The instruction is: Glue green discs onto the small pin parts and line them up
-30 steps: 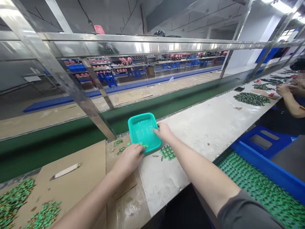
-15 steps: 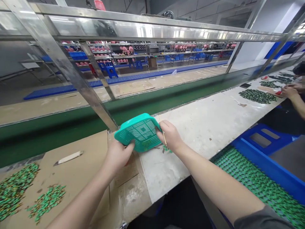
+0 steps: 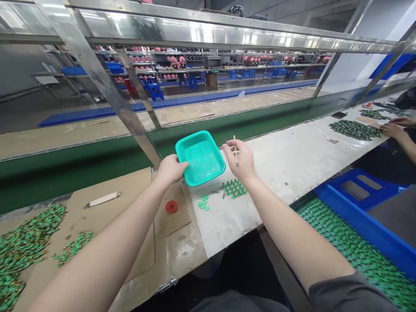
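Observation:
A teal perforated plastic basket (image 3: 203, 160) is tilted above the bench with its open side toward me; I see nothing inside. My left hand (image 3: 171, 170) grips its left rim, thumb over the edge. Just off its right side, my right hand (image 3: 242, 160) is curled around a thin wooden stick (image 3: 235, 156) and does not touch the basket. Beneath, on the white bench top, lie several flat green discs (image 3: 203, 203). Small green pieces with brown tips (image 3: 234, 189) stand in rows below my right hand. A red ring-shaped object (image 3: 171, 206) sits on cardboard to the left.
Heaps of green-and-brown pieces (image 3: 29, 238) and a pale-handled pointed tool (image 3: 102, 199) lie on cardboard at left. A blue bin (image 3: 367, 221) of green pieces stands lower right. A metal post (image 3: 107, 95) slants behind the basket. Far right, another person's hand (image 3: 391, 129) works by dark pieces.
The basket has been turned from underside view to open side up and raised slightly. My right hand has let go of its rim. The green discs and rowed pieces have come into view.

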A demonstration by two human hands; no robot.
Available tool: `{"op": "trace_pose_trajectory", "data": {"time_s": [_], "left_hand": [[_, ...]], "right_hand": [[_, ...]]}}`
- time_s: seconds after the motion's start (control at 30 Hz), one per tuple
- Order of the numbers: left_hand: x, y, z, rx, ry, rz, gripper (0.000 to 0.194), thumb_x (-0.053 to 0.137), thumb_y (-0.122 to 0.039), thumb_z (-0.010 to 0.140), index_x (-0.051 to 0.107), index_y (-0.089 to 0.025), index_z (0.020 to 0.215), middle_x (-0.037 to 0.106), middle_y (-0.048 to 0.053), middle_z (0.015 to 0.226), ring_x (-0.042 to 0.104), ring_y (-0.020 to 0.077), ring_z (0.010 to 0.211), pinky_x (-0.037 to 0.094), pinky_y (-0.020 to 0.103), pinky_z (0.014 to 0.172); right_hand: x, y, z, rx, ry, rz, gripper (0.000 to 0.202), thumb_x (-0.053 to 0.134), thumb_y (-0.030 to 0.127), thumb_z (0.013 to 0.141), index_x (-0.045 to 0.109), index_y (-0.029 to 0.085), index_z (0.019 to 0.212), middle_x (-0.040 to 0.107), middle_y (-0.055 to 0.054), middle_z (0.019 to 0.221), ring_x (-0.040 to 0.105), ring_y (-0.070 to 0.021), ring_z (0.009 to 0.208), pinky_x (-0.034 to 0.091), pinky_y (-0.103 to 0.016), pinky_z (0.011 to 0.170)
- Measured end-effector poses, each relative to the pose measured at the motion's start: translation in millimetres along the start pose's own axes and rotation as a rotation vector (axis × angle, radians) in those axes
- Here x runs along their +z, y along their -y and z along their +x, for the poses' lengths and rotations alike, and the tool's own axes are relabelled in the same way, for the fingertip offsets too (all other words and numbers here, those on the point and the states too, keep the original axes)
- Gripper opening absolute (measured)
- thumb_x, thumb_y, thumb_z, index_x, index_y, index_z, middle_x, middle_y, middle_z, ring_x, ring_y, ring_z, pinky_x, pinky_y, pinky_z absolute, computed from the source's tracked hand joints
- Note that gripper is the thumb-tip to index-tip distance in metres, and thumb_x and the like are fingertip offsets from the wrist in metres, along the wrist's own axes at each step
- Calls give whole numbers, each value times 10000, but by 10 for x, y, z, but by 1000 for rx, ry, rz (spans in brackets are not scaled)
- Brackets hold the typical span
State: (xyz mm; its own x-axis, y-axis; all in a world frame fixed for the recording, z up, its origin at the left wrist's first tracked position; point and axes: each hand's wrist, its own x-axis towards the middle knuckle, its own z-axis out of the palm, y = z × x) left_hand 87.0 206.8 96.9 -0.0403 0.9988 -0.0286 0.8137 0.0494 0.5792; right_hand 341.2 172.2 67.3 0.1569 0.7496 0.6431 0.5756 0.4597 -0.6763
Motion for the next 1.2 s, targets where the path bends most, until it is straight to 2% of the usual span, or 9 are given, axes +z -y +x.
{"op": "trace_pose_trajectory", "data": {"time_s": [0.1, 0.2, 0.37, 0.43, 0.5, 0.57, 0.77, 1.07, 1.2], "left_hand": [[95, -151, 280, -54, 115, 45, 455, 767, -481, 1074, 695, -200, 1424, 734, 112, 1419, 755, 264, 1206, 681, 495, 1020], [192, -219, 334, -49, 136, 97, 459, 773, -476, 1070, 694, -208, 1434, 725, 114, 1445, 748, 274, 1237, 675, 503, 1039], [133, -14, -191, 106, -9, 169, 429, 735, -503, 1089, 705, -200, 1391, 748, 105, 1370, 750, 259, 1191, 662, 500, 1035], [156, 124, -540, 205, 60, 183, 257, 670, -443, 1120, 788, -223, 1177, 805, 58, 1169, 762, 215, 1029, 658, 417, 953], [270, 230, -841, 258, 161, 221, 179, 713, -375, 1084, 817, -239, 1032, 819, 27, 1066, 767, 205, 971, 652, 381, 917], [444, 283, -1012, 270, 188, 265, 216, 741, -410, 1087, 792, -211, 1156, 808, 52, 1169, 770, 213, 1047, 664, 427, 974], [787, 274, -922, 272, 141, 338, 374, 744, -477, 1090, 727, -215, 1357, 747, 104, 1396, 751, 248, 1199, 673, 482, 1037], [841, 317, -967, 300, 84, 403, 396, 742, -483, 1090, 707, -195, 1359, 751, 89, 1325, 754, 228, 1112, 676, 449, 967], [643, 620, -1366, 410, 4, 425, 361, 417, -406, 1181, 718, -207, 1159, 720, 124, 1161, 737, 252, 905, 593, 395, 759]], "right_hand": [[-237, 118, 5, 66, -75, 14, 355, 565, 505, 1151, 748, 200, 1160, 829, -143, 1142, 766, -274, 1004, 653, -453, 944], [-543, 291, -244, 103, -69, 19, 331, 591, 488, 1135, 786, 221, 1142, 851, -111, 1083, 788, -265, 963, 667, -413, 868], [-995, 553, -1072, 165, -37, -14, 219, 632, 382, 1114, 817, 270, 1079, 878, -85, 1060, 831, -281, 985, 677, -424, 909], [-1066, 619, -1423, 193, 1, -16, 189, 652, 331, 1101, 820, 276, 1035, 874, -67, 982, 833, -270, 915, 678, -400, 859], [-1046, 671, -1716, 208, 56, 22, 176, 660, 293, 1095, 812, 276, 1007, 872, -59, 968, 835, -255, 890, 678, -370, 835], [-959, 720, -1927, 207, 130, 91, 180, 649, 258, 1102, 807, 268, 1016, 863, -66, 975, 840, -245, 906, 681, -348, 827], [-773, 847, -2190, 146, 302, 238, 164, 644, 212, 1096, 801, 257, 1088, 838, -78, 1005, 812, -234, 930, 674, -351, 868], [-790, 834, -2323, 171, 325, 227, 195, 612, 227, 1121, 800, 252, 1078, 845, -85, 1016, 823, -235, 958, 679, -354, 879], [-795, 814, -2388, 303, 342, 250, 218, 578, 240, 1144, 794, 246, 1170, 866, -83, 1093, 847, -217, 972, 699, -351, 916]]}}
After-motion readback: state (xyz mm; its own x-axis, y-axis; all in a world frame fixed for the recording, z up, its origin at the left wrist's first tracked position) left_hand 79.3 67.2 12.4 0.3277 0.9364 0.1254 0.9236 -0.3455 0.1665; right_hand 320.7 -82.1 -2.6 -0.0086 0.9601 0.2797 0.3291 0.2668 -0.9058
